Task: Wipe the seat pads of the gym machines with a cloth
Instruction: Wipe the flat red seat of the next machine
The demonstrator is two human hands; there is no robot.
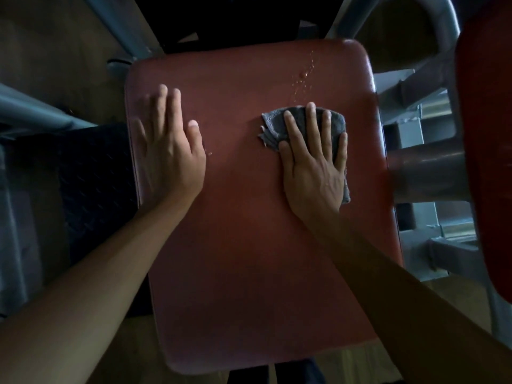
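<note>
Red, vinyl-looking seat pad [249,245] is filling most of the view, running lengthwise from 6 up to 12 o'clock with its rounded far corners at the top. The grey cloth [273,126] is lying bunched up on the pad at roughly 1 o'clock from the pad's middle. It's sitting near the right-hand edge but not hanging over it.

The right hand [313,167] is lying flat on top of the cloth, fingers straight, spread and pointing toward 12. It's pressing the cloth onto the pad rather than gripping it. Bits of cloth are sticking out at the hand's 10 o'clock and along the little-finger side down to about 4 o'clock.

The left hand [169,151] is resting palm-down on the bare pad at about 10 o'clock from the middle. Its fingers are straight and fairly close together, holding nothing. The outer fingers are reaching the pad's left edge and looking a bit blurred. The two hands are sitting well apart.

A trail of small droplets [303,74] is sitting on the pad just past the cloth, running up toward the far right corner at 1 o'clock.

Around the pad, a second red pad [487,134] is poking in at 3 o'clock, pretty blurry. A thick round tube [426,176] and some grey metal frame [410,126] are showing between the two pads. Over at 9 o'clock a dark textured plate [91,176] is lying lower down beside the pad. A grey bar [33,106] is crossing at 10, and wooden floor [41,51] is showing at 11.
</note>
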